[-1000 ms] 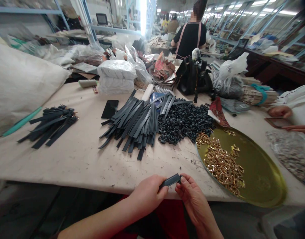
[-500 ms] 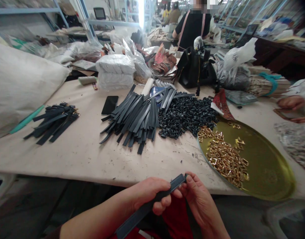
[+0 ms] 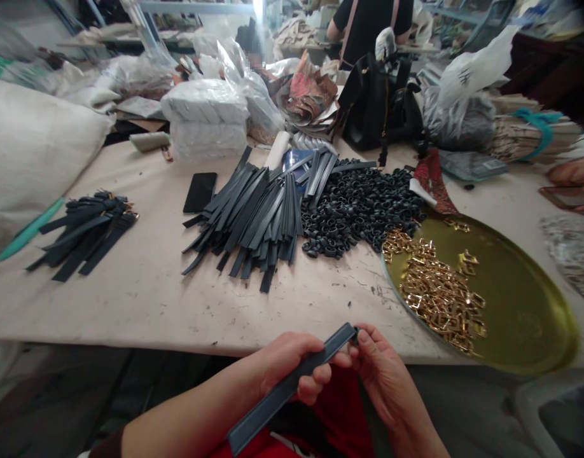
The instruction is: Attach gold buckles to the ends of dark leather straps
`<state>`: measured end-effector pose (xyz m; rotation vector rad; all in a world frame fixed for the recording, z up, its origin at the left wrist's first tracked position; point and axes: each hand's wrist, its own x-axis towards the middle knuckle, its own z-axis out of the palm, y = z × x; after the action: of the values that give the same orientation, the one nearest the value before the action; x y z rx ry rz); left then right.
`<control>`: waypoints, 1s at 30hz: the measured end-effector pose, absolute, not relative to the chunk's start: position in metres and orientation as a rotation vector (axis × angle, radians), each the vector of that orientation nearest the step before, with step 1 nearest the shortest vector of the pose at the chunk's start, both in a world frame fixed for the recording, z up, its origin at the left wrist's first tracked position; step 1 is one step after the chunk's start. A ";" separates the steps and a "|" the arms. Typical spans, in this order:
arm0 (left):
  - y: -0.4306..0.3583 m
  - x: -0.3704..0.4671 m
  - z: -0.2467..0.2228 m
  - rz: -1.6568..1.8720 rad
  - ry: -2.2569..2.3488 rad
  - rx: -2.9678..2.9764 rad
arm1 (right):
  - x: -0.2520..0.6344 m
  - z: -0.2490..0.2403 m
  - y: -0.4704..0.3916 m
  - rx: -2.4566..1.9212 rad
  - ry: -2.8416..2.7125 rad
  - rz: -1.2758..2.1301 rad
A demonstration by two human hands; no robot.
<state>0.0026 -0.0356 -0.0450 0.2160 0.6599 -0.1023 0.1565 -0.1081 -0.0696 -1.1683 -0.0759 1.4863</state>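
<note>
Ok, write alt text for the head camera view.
Two bare hands hold a dark strap at the table's near edge: the left hand grips it, the right hand pinches its end. On the table lie a strap pile, black loops and a brass tray of gold buckles.

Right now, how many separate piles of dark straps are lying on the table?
2: a small pile of dark straps at the table's left, and a bigger heap of dark flat straps at centre, beside the black loops.

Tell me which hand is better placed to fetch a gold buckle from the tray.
Probably the right hand: it only pinches the strap tip and is nearer the gold buckles on the tray. The left hand grips the strap.
</note>
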 end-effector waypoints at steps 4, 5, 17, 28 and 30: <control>-0.035 0.001 -0.048 -0.090 0.611 0.160 | 0.156 -0.069 -0.108 -1.199 -0.066 1.475; -0.034 0.001 -0.049 -0.093 0.601 0.152 | 0.155 -0.068 -0.108 -1.208 -0.060 1.471; -0.040 -0.007 -0.064 -0.153 0.426 -0.068 | 0.151 -0.068 -0.108 -1.246 -0.091 1.451; -0.047 -0.010 -0.050 -0.128 0.461 -0.004 | 0.147 -0.063 -0.108 -1.213 -0.128 1.446; -0.051 -0.010 -0.045 -0.081 0.553 0.129 | 0.146 -0.063 -0.110 -1.199 -0.149 1.446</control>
<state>-0.0101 -0.0508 -0.0447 0.1288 0.5532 -0.0807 0.1464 -0.1095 -0.0634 -1.1990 -0.1487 1.4464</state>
